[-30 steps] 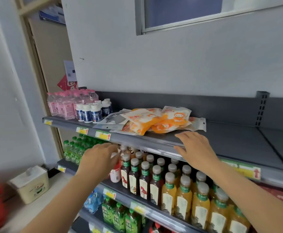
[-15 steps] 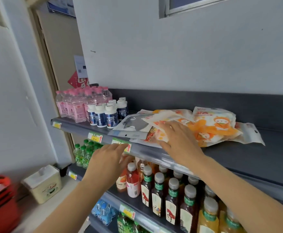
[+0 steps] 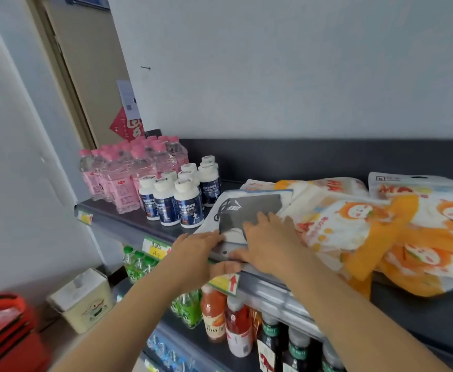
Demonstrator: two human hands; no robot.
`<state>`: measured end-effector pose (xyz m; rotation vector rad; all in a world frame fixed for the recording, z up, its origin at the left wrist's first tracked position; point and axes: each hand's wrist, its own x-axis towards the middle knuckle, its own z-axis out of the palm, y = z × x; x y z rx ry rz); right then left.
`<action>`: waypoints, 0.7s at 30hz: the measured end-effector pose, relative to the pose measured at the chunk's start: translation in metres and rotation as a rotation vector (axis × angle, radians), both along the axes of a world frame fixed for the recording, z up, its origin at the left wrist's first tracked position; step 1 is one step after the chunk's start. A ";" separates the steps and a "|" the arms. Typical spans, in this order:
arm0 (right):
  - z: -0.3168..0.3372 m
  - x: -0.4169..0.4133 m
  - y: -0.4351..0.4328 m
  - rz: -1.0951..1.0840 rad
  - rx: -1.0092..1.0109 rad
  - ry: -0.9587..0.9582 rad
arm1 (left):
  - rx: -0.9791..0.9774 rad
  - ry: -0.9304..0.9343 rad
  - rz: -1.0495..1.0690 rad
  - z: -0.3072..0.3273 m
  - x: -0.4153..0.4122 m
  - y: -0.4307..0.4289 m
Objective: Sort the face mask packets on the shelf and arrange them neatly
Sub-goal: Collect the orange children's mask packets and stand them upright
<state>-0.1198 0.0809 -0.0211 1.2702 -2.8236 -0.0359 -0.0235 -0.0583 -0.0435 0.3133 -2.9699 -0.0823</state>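
Note:
A loose pile of face mask packets lies on the top shelf (image 3: pixel 128 224). The nearest one is a white packet showing a grey mask (image 3: pixel 249 208), at the shelf's front edge. To its right several orange and white cartoon packets (image 3: pixel 367 226) overlap each other. My right hand (image 3: pixel 268 242) lies flat on the grey mask packet, fingers spread. My left hand (image 3: pixel 201 260) grips that packet's front left corner at the shelf edge, fingers on top and thumb underneath.
White-capped blue pill bottles (image 3: pixel 177 202) and pink-capped water bottles (image 3: pixel 128 173) stand left of the pile. Drink bottles (image 3: pixel 236 328) fill the shelf below. A cream bin (image 3: pixel 83 299) and red baskets (image 3: pixel 2 331) sit on the floor at left.
My right hand slid left from the orange packets onto the grey mask packet. My left hand rose from below the shelf and took hold of that packet's corner. The view moved closer.

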 end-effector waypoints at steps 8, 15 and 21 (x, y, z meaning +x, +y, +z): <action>0.009 0.002 -0.013 -0.070 0.083 -0.104 | 0.263 0.137 -0.208 0.011 -0.010 -0.035; 0.027 -0.012 -0.020 -0.222 0.000 -0.167 | 0.216 0.236 -0.374 -0.007 -0.015 -0.049; 0.031 -0.028 -0.025 -0.528 -0.280 -0.169 | 0.143 0.273 -0.422 -0.005 -0.018 -0.056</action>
